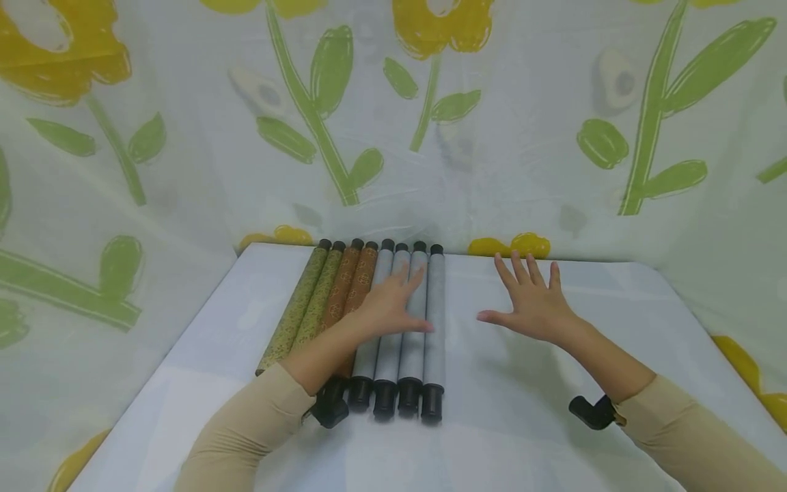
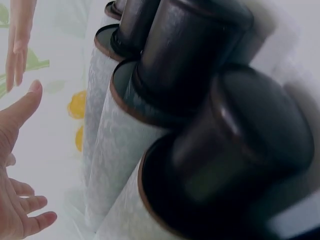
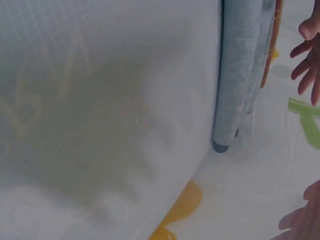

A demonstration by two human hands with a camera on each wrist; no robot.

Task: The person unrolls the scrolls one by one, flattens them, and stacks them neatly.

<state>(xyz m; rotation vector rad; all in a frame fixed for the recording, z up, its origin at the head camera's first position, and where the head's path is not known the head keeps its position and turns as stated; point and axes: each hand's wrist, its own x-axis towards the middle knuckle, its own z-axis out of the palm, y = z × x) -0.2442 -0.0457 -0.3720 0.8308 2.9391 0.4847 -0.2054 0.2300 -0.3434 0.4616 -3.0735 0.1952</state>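
Note:
Rolled scrolls with dark ends lie side by side on the table: two green patterned scrolls [image 1: 294, 311] on the left, two brown scrolls [image 1: 338, 294] beside them, then several grey scrolls [image 1: 435, 362]. Over the brown and grey ones is my left hand [image 1: 389, 305], fingers spread and holding nothing. My right hand [image 1: 533, 305] is raised over the table to the right of the row, its fingers also spread. Close up in the left wrist view are the black end knobs [image 2: 195, 55] of the grey scrolls. In the right wrist view, one grey scroll [image 3: 240, 70] stands out.
The white table [image 1: 615, 307] extends to both sides of the row. Behind it hangs a pale curtain [image 1: 522, 157] printed with yellow flowers and green leaves. A black device [image 1: 593, 412] sits at the right wrist, another black device [image 1: 330, 408] at the left.

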